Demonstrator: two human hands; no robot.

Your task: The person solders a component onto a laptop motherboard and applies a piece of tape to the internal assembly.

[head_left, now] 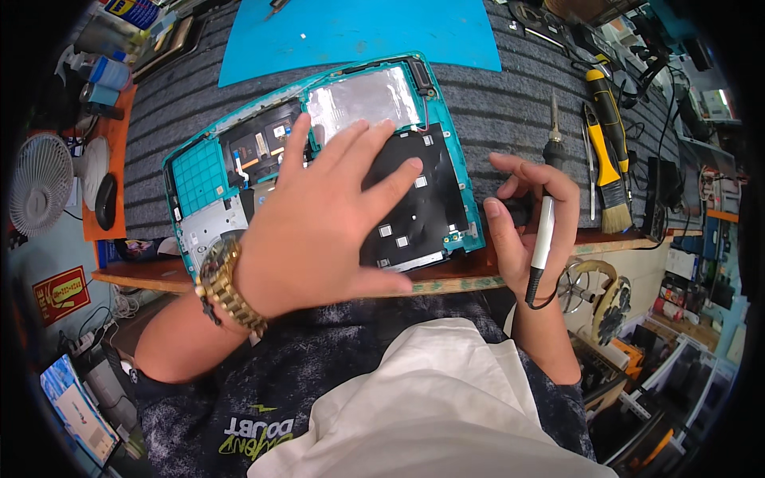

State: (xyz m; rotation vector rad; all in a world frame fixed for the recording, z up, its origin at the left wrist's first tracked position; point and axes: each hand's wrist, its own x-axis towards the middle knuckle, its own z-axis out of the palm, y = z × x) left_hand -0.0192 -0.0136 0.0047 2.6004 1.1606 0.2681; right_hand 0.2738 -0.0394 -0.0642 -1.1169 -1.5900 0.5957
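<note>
A teal laptop top case (pixel 195 177) lies tilted near the bench edge with its inner side up. It carries a silvery sheet (pixel 360 94) at the far side and a black keyboard backing (pixel 437 195) at the right. My left hand (pixel 319 211) is spread across its middle, palm down and fingers apart, and hides part of the case. To the right of the case, my right hand (pixel 567 209) grips a soldering iron (pixel 544 239) by its black and white handle. The iron's metal tip points away from me, over the grey mat and clear of the case.
A blue work mat (pixel 358 36) covers the far middle of the ridged grey mat (pixel 510 103). Right of the iron lie a yellow-handled brush (pixel 610 179), a yellow and black screwdriver (pixel 606 103) and tweezers (pixel 590 171). At the left are a white fan (pixel 40 183) and a black mouse (pixel 105 201).
</note>
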